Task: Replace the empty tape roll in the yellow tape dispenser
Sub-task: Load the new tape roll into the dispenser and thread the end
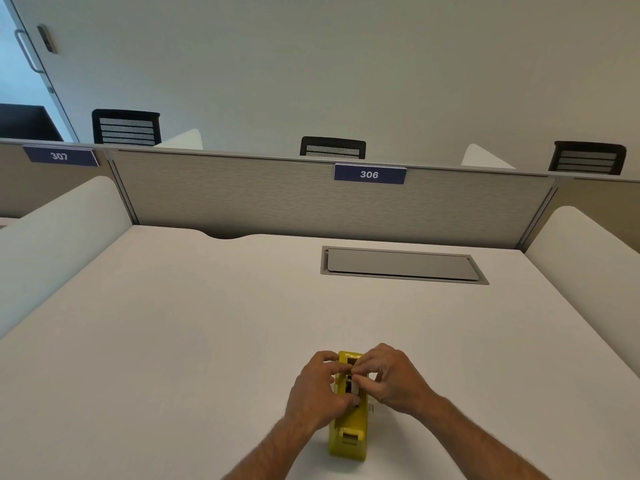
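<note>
The yellow tape dispenser (348, 434) stands on the white desk (180, 341) near the front edge, its cutter end toward me. My left hand (317, 389) wraps the dispenser's left side, fingers curled over the top. My right hand (389, 377) comes in from the right, and its fingertips pinch a pale tape roll (355, 384) sitting in the dispenser's open well. A dark hub shows beside the roll. Both hands hide most of the well and the roll.
A grey cable hatch (401, 265) lies flush in the desk at the back right. A grey partition (277, 199) with a "306" label closes the far edge. White side dividers (59, 230) flank the desk. Black chairs stand beyond.
</note>
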Demonstrator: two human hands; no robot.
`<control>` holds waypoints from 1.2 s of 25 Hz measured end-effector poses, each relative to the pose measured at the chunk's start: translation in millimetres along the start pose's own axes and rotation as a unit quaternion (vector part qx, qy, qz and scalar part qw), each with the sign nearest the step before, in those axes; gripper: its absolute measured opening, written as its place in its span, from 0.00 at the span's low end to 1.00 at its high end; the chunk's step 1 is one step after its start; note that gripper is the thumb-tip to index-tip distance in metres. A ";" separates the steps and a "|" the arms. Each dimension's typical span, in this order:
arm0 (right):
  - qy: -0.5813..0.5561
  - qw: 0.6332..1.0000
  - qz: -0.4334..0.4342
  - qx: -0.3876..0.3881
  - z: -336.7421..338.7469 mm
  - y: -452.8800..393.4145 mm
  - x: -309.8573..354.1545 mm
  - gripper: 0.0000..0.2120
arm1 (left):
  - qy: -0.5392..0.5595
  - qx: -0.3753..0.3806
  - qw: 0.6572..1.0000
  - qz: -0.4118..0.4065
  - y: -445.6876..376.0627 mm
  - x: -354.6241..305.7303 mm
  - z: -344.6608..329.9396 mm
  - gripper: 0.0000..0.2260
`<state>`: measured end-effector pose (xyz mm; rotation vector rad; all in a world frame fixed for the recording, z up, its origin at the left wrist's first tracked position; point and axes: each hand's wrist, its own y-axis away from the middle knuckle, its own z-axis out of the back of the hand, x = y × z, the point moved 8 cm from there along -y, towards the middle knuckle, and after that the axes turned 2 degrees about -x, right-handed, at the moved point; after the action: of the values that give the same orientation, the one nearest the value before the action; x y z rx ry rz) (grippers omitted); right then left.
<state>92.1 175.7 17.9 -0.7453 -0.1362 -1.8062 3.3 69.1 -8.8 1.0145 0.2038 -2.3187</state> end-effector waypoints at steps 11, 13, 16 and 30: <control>-0.010 0.999 0.039 -0.008 -1.0 6.2 0.0 0.08 | 0.000 0.017 1.000 0.000 -1.4 -0.8 -0.4 0.28; -0.013 0.999 0.047 -0.014 -0.8 8.1 -0.1 0.08 | -0.006 0.016 1.000 -0.001 -1.8 -1.4 -0.1 0.28; -0.020 0.997 0.060 -0.032 -0.2 8.9 0.6 0.07 | -0.001 0.019 1.000 -0.002 -2.4 -0.9 -0.5 0.28; 0.154 0.967 0.193 -0.057 -5.2 23.5 34.1 0.05 | 0.015 0.017 1.000 -0.018 -4.1 -3.3 1.6 0.25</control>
<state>104.7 136.8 26.3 -0.5184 0.3018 -1.5383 1.7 73.3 -5.7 1.0715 0.1965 -2.3486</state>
